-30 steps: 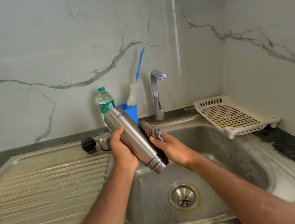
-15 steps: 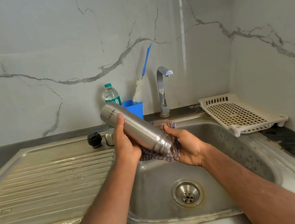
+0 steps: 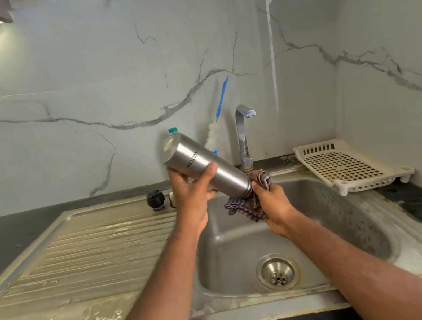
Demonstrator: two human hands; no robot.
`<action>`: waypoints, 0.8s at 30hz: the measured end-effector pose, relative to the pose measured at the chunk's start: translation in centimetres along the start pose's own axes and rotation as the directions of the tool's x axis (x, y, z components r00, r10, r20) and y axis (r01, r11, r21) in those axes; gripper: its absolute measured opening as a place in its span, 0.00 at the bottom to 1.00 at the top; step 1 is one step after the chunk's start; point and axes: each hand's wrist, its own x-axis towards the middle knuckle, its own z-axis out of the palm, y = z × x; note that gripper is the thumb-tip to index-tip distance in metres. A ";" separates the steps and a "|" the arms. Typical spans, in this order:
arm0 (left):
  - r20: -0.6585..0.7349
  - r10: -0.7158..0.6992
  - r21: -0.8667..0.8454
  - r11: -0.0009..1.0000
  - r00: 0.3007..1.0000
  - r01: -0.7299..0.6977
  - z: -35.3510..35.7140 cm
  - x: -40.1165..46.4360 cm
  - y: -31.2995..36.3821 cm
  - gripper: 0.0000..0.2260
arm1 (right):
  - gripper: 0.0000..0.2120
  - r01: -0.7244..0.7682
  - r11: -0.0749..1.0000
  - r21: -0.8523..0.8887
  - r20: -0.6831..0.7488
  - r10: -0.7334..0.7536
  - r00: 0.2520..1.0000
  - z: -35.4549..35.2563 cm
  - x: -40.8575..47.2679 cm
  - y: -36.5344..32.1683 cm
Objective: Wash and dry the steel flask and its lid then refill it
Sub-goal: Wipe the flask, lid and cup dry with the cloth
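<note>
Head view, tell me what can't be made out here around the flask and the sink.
- Flask mouth: covered by the cloth in the right hand.
- Plastic bottle: only its green cap shows above the flask.
- Blue holder and brush base: hidden by the flask.
- Steel lid part beside the black cap: mostly behind the left hand.

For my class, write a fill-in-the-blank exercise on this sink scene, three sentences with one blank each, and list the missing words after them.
1. The left hand grips the steel flask, which is tilted with its mouth pointing ____.
2. The right hand holds a checked ____ against the flask's mouth.
3. The black lid stands on the sink's ____, left of the basin.

Missing words: down; cloth; drainboard
</note>
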 end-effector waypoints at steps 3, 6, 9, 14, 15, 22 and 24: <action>0.036 -0.022 0.181 0.983 0.999 0.015 0.3 -0.6 1.7 0.32 | 0.10 0.025 0.995 0.097 -0.043 -0.020 0.999 0.2 -0.3 -0.1; 0.117 -0.173 0.262 0.955 0.978 0.137 -0.6 -1.3 3.1 0.29 | 0.14 0.047 0.965 0.257 -0.081 -0.027 0.996 -0.2 -0.4 -0.7; 0.193 -0.332 0.180 0.937 0.924 0.299 -1.9 -2.9 3.3 0.18 | 0.17 0.026 0.963 0.267 -0.079 -0.005 0.997 -0.5 -0.7 -1.2; 0.296 -0.413 -0.090 0.886 0.861 0.456 -4.4 -4.3 2.7 0.45 | 0.16 0.006 0.968 0.250 -0.045 0.005 0.999 0.0 -1.1 -0.9; 0.324 -0.429 -0.097 0.871 0.843 0.481 -4.9 -4.4 2.9 0.51 | 0.14 0.018 0.968 0.249 -0.041 -0.008 0.999 0.1 -1.0 -0.9; 0.280 -0.476 -0.067 0.856 0.833 0.512 -7.1 -4.8 5.4 0.57 | 0.13 0.027 0.984 0.175 -0.001 -0.027 1.000 1.6 -0.5 -0.2; 0.277 -0.486 -0.111 0.841 0.829 0.530 -8.0 -5.0 6.1 0.55 | 0.15 0.017 0.982 0.186 0.026 -0.022 0.999 2.4 -0.5 0.0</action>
